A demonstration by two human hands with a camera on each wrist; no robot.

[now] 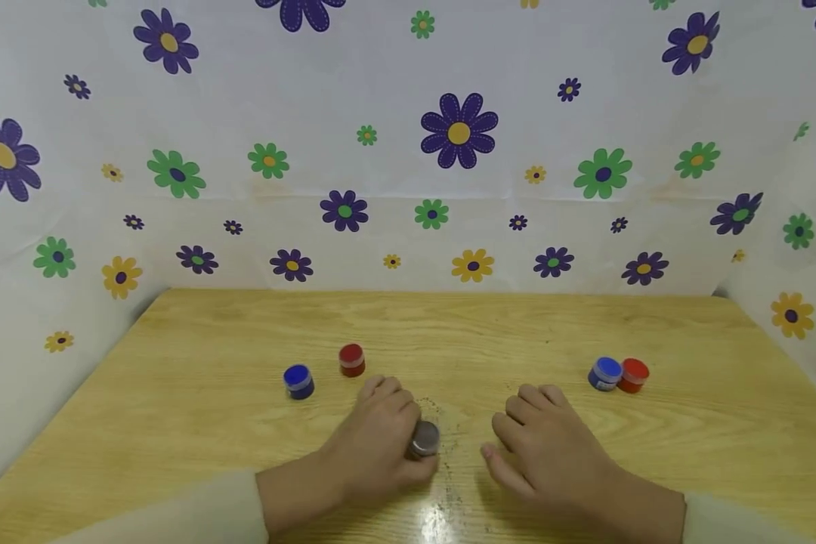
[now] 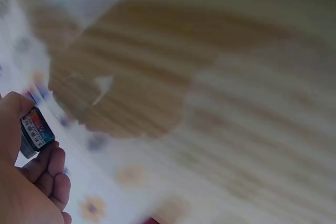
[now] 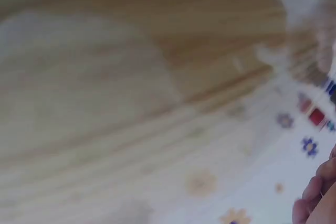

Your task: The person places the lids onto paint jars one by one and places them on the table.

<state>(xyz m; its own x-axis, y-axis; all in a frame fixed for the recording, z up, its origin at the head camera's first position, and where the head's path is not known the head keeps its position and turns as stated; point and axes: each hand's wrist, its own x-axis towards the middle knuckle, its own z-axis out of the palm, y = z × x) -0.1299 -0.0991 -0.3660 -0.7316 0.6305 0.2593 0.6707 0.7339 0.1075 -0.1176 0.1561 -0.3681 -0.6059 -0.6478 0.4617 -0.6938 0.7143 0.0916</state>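
Observation:
My left hand grips a small jar with a grey lid, near the middle front of the table. In the left wrist view the same jar shows a dark, colourful label with a barcode, held between thumb and fingers. To the right, my right hand holds nothing, its fingers loosely bent above the wood. Beyond the left hand stand a blue jar and a red jar. A second blue jar and a second red jar stand together past the right hand.
Dark specks are scattered over the wooden table between the hands. A white cloth printed with flowers rises along the back and both sides. Light glares off the table near its front edge.

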